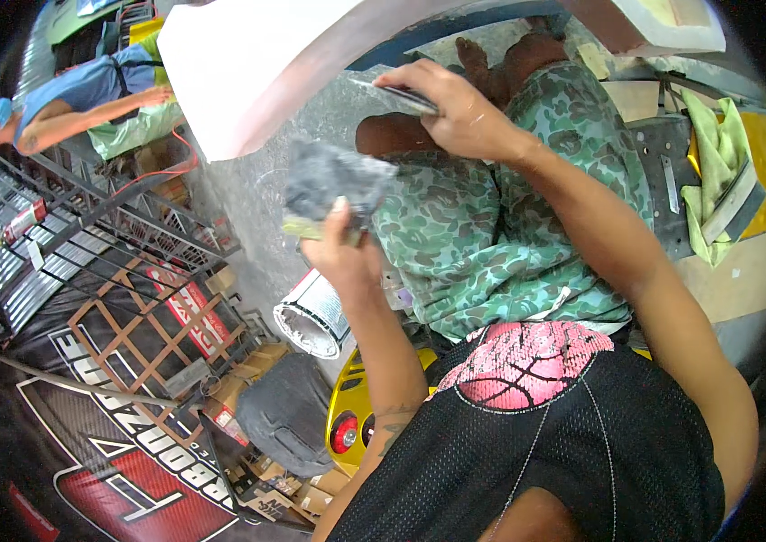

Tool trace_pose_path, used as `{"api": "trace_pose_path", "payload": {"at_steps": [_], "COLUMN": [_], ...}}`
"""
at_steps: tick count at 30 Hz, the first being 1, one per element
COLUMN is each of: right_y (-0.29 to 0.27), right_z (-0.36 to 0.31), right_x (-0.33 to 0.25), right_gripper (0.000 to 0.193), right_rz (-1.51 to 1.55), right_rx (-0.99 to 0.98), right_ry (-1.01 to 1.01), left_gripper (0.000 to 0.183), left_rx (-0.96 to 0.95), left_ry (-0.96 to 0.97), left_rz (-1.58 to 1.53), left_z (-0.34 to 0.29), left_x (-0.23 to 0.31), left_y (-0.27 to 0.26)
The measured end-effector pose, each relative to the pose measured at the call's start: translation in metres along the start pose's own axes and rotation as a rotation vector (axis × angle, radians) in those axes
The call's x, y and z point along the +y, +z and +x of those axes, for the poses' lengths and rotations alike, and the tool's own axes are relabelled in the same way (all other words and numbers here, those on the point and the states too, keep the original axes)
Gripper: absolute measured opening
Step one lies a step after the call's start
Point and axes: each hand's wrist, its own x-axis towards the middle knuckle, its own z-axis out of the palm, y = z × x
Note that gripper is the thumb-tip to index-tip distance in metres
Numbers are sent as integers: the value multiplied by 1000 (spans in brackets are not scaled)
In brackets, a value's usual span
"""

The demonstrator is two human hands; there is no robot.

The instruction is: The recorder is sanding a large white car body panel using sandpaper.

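Note:
My left hand (347, 257) grips a flat slab (329, 176) smeared with grey paste, its lower edge yellowish green; motion blurs it, and I cannot make out its kind. The thumb lies over its face. Up and to the right, my right hand (473, 113) is closed on a thin, flat spreader (410, 97), whose tip points left toward a large white curved panel (247, 68). Spreader and slab are apart. Both hands are in front of my knees, which are covered by green camouflage shorts (455, 235).
An open tin (311, 316) lies beside my left forearm. I sit over a yellow wheeled seat (347, 406). At right, a green cloth (712, 172) carries another flat blade (733, 203). A person in blue (85, 95) is at far left, near black metal racks (67, 217).

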Motion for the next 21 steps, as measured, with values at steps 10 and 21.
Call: {"api": "trace_pose_path", "payload": {"at_steps": [10, 21], "right_y": [-24, -16], "right_z": [3, -3], "right_x": [-21, -2], "right_gripper": [54, 52], "right_rz": [1256, 877], "right_rx": [-250, -202], "right_ry": [467, -9], "left_gripper": [50, 72], "left_rx": [-224, -393], "left_ry": [86, 650], "left_rz": [526, 903], "left_z": [-21, -6], "left_x": [17, -40], "left_y": [16, 89]}}
